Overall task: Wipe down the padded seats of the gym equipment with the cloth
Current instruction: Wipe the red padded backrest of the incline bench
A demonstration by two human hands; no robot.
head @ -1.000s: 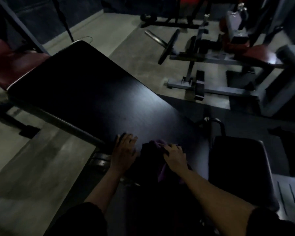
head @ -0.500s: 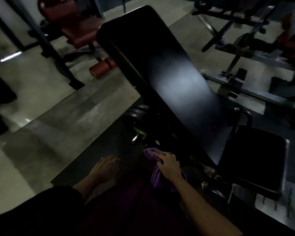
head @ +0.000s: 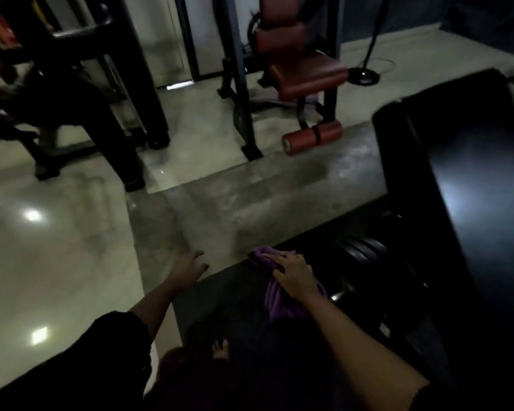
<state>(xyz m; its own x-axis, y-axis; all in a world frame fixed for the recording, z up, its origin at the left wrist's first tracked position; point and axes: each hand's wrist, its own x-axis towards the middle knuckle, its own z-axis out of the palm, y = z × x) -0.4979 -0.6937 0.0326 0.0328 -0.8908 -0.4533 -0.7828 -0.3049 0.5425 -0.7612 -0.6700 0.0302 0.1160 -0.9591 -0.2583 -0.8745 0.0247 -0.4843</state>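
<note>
Right hand (head: 297,277) fingers closed on purple cloth (head: 279,304), off black pad (head: 472,188); left hand (head: 187,266) spread, empty. Next: red seat (head: 306,74), likely.

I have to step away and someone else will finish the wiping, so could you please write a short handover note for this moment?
Right hand: pressing the purple cloth against a low dark surface beside the black bench pad.
Left hand: empty, fingers spread, out over the floor edge.
Done: cannot tell from here which pads are already wiped.
Left: the red seat and its red roller pad look untouched.
</note>
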